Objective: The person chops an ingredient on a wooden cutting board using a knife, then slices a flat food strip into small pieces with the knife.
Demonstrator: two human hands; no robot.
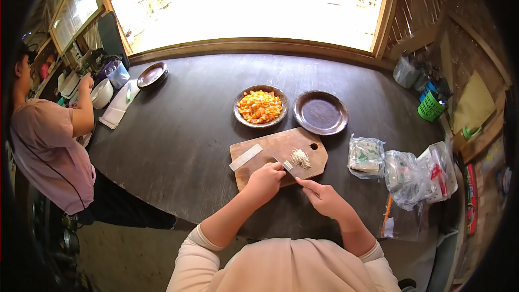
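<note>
A wooden cutting board with a hole at one corner lies in front of me. My right hand is closed around a knife, its handle mostly hidden; the thin blade points away to the left over the board. My left hand is closed by the blade, fingertips at a few short white strips; the piece it pinches is mostly covered. Right of the blade sits a small pile of thin white strips. A flat, pale rectangular slab rests on the board's left side.
Beyond the board stand a bowl of orange diced food and a dark plate. Plastic-wrapped packs lie to the right, near a green basket. Stacked dark plates are at the far left, where another person stands by a white bowl.
</note>
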